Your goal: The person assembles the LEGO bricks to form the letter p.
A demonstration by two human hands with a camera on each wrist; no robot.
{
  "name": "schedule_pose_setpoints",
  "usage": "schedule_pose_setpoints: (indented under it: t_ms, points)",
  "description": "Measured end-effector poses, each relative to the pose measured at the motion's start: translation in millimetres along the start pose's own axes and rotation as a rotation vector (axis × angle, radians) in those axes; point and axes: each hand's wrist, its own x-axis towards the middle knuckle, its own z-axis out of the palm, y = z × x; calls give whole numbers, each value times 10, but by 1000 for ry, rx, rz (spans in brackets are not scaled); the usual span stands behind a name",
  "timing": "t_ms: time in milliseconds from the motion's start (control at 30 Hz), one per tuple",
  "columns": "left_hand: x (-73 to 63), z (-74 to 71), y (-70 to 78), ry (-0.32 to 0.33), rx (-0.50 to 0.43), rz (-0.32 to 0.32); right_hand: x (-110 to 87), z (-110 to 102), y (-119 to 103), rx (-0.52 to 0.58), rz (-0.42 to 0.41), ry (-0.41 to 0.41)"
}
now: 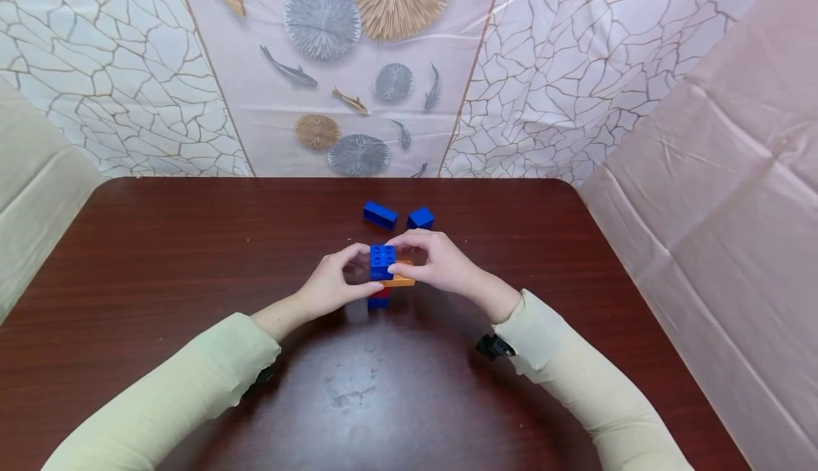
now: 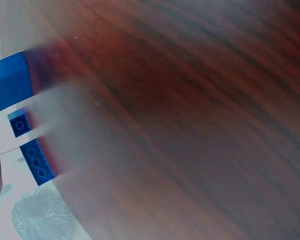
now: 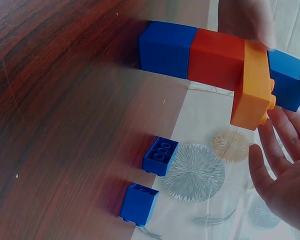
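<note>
A small tower stands on the table: a blue brick (image 3: 167, 50) at the bottom, a red brick (image 3: 216, 57) on it, then a longer orange brick (image 3: 254, 85) jutting to the right, and a blue brick (image 1: 382, 261) on top with studs up. My right hand (image 1: 441, 265) pinches the top blue brick between thumb and fingers. From the left, my left hand (image 1: 332, 283) grips around the orange brick, its thumb on the front; the far fingertips are partly hidden. Only the tower's lower blue brick (image 2: 11, 82) and a fingertip show at the left wrist view's edge.
Behind the tower lie two loose blue bricks, a longer one (image 1: 380, 215) and a shorter one (image 1: 420, 217), both on their sides. The dark wooden table (image 1: 192, 258) meets a patterned cloth backdrop (image 1: 383, 116) at its far edge.
</note>
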Motion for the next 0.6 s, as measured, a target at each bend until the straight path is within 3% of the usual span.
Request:
schedule_pose_setpoints:
  t_ms: [133,333,600]
  points:
    - [2,-4,23,34,-16,16,-6,-3,12,-5,-5,3]
    - [9,3,31,22,-38,-9,23,-93,118,59,44,6]
    - [0,2,11,31,-30,-27,213,-280,524,132,340,255]
